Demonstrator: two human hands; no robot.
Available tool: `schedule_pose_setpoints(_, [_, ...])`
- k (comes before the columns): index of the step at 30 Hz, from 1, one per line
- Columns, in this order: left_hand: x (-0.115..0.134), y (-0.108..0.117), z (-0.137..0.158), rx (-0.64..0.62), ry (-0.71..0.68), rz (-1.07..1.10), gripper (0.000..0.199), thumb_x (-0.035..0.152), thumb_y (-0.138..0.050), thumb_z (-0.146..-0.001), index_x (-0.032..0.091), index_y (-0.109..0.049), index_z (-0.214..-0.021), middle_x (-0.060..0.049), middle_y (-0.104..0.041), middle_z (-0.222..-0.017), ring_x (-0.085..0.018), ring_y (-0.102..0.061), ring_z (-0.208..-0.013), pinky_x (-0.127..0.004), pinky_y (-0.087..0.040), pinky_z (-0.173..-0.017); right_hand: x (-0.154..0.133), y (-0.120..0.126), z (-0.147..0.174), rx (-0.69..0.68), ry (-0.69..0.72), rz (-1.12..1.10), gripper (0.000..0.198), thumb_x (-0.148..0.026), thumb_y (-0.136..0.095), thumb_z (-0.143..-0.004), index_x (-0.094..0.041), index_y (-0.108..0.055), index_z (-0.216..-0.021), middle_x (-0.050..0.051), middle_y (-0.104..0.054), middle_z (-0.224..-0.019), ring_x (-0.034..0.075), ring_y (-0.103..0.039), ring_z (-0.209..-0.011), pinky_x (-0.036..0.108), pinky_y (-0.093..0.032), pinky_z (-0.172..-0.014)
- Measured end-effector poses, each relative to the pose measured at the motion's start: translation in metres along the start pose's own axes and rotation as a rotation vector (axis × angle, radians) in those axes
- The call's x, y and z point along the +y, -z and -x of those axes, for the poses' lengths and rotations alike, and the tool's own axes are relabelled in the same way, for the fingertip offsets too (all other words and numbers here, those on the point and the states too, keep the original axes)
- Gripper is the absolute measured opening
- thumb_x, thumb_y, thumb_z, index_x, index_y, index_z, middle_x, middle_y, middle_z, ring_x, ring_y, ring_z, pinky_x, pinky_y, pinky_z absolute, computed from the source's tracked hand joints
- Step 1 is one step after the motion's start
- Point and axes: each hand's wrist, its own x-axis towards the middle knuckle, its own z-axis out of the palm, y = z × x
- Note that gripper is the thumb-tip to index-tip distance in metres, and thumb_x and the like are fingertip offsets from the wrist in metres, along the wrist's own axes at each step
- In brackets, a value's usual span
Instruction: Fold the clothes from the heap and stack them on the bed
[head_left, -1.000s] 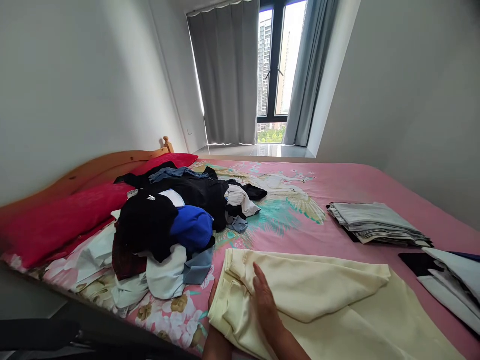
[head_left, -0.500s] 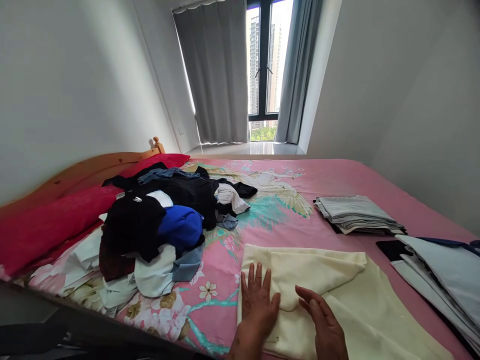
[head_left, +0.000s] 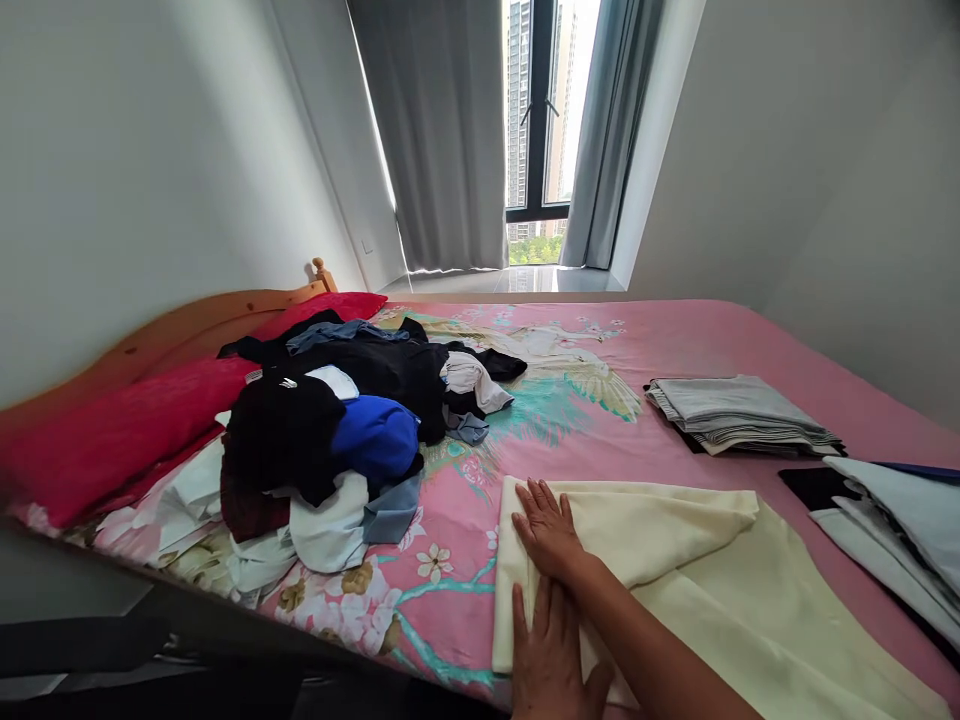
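Note:
A pale yellow garment [head_left: 697,590], partly folded, lies spread on the bed's near edge. My right hand [head_left: 547,530] reaches across from the right and rests flat on the garment's upper left part, fingers extended. Just below it, my left hand [head_left: 551,655] presses flat on the same cloth, its fingertips close to my right wrist. Neither hand grips anything. Part of the cloth is hidden under my hands and right forearm, and what kind of garment it is cannot be told.
A loose heap of dark, blue and white clothes [head_left: 390,385] covers the bed's left side, by red pillows [head_left: 150,430]. Folded grey clothes [head_left: 739,410] are stacked at right, with folded white clothes [head_left: 907,530] nearer. The pink flowered sheet [head_left: 450,640] lies beneath.
My right hand has moved left and up onto the cloth, from hovering near its middle to lying flat. My left hand has slid down towards me. The view has tilted slightly down.

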Motion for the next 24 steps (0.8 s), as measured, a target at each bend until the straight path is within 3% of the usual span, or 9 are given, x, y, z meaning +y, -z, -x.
schedule_pose_setpoints(5, [0.007,0.011,0.000,-0.047,0.004,0.055,0.077,0.056,-0.042,-0.082,0.025,-0.005,-0.142,-0.001,-0.005,-0.152,-0.029,0.000,-0.140,-0.054,0.016,-0.110,0.007,-0.003,-0.008,-0.016,-0.009,0.024,0.054,-0.044,-0.020,-0.093,-0.023,-0.025,-0.143,0.004,-0.016,-0.152,0.018,-0.006,-0.140,0.046,-0.001,-0.111])
schedule_pose_setpoints(8, [0.002,0.011,0.006,0.003,-0.102,0.086,0.068,0.054,-0.048,-0.079,0.032,-0.027,-0.140,0.000,-0.024,-0.149,-0.030,-0.015,-0.139,-0.056,0.012,-0.111,-0.001,0.005,-0.004,-0.004,-0.041,0.040,0.056,-0.044,-0.020,-0.093,-0.020,-0.022,-0.144,0.004,-0.014,-0.152,0.019,-0.006,-0.140,0.047,-0.001,-0.111])
schedule_pose_setpoints(11, [-0.023,0.009,0.016,0.263,-0.117,0.148,0.037,0.044,-0.044,-0.085,0.034,-0.061,-0.115,0.000,-0.056,-0.130,-0.025,-0.040,-0.129,-0.049,-0.015,-0.115,-0.012,0.009,0.015,0.056,-0.084,0.060,0.061,-0.044,-0.019,-0.093,-0.012,-0.017,-0.144,0.007,-0.012,-0.152,0.021,-0.004,-0.140,0.050,0.000,-0.111])
schedule_pose_setpoints(13, [-0.050,0.012,0.020,0.489,0.005,0.160,0.037,0.037,-0.036,-0.088,0.028,-0.067,-0.106,-0.004,-0.063,-0.120,-0.022,-0.048,-0.123,-0.042,-0.032,-0.109,-0.018,0.006,0.034,0.116,-0.044,0.076,0.061,-0.045,-0.019,-0.093,-0.012,-0.017,-0.144,0.006,-0.012,-0.152,0.021,-0.004,-0.140,0.049,0.001,-0.112])
schedule_pose_setpoints(14, [-0.064,0.015,0.020,0.555,0.067,0.128,0.039,0.033,-0.033,-0.089,0.024,-0.066,-0.107,-0.006,-0.062,-0.121,-0.022,-0.048,-0.122,-0.042,-0.034,-0.107,-0.019,0.002,0.045,0.134,-0.010,0.079,0.060,-0.045,-0.019,-0.093,-0.013,-0.019,-0.144,0.005,-0.013,-0.152,0.020,-0.005,-0.140,0.048,0.000,-0.112])
schedule_pose_setpoints(16, [-0.087,0.026,0.014,0.524,0.146,-0.037,0.039,0.026,-0.034,-0.087,0.020,-0.064,-0.112,-0.009,-0.059,-0.126,-0.024,-0.045,-0.125,-0.047,-0.030,-0.109,-0.017,-0.011,0.063,0.138,0.039,0.064,0.059,-0.045,-0.020,-0.093,-0.015,-0.021,-0.143,0.004,-0.015,-0.151,0.021,-0.008,-0.140,0.049,-0.005,-0.113])
schedule_pose_setpoints(18, [-0.100,0.037,0.003,0.381,0.153,-0.218,0.043,0.021,-0.038,-0.083,0.022,-0.057,-0.122,-0.008,-0.050,-0.135,-0.026,-0.038,-0.130,-0.053,-0.017,-0.111,-0.012,-0.025,0.074,0.143,0.057,0.037,0.057,-0.042,-0.021,-0.093,-0.014,-0.022,-0.143,0.005,-0.015,-0.151,0.021,-0.010,-0.139,0.049,-0.011,-0.113])
schedule_pose_setpoints(21, [-0.100,0.051,-0.014,0.154,0.107,-0.361,0.056,0.016,-0.039,-0.081,0.029,-0.040,-0.136,-0.005,-0.031,-0.147,-0.024,-0.027,-0.136,-0.056,-0.003,-0.111,-0.003,-0.043,0.077,0.215,0.076,-0.005,0.055,-0.037,-0.022,-0.094,-0.013,-0.022,-0.143,0.006,-0.015,-0.151,0.021,-0.011,-0.139,0.047,-0.017,-0.113])
schedule_pose_setpoints(24, [-0.095,0.056,-0.023,0.041,0.085,-0.405,0.060,0.020,-0.039,-0.082,0.031,-0.029,-0.140,-0.003,-0.022,-0.151,-0.024,-0.018,-0.139,-0.056,0.001,-0.110,0.003,-0.049,0.073,0.288,0.104,-0.065,0.054,-0.036,-0.022,-0.094,-0.012,-0.024,-0.142,0.007,-0.019,-0.150,0.021,-0.014,-0.138,0.045,-0.021,-0.113])
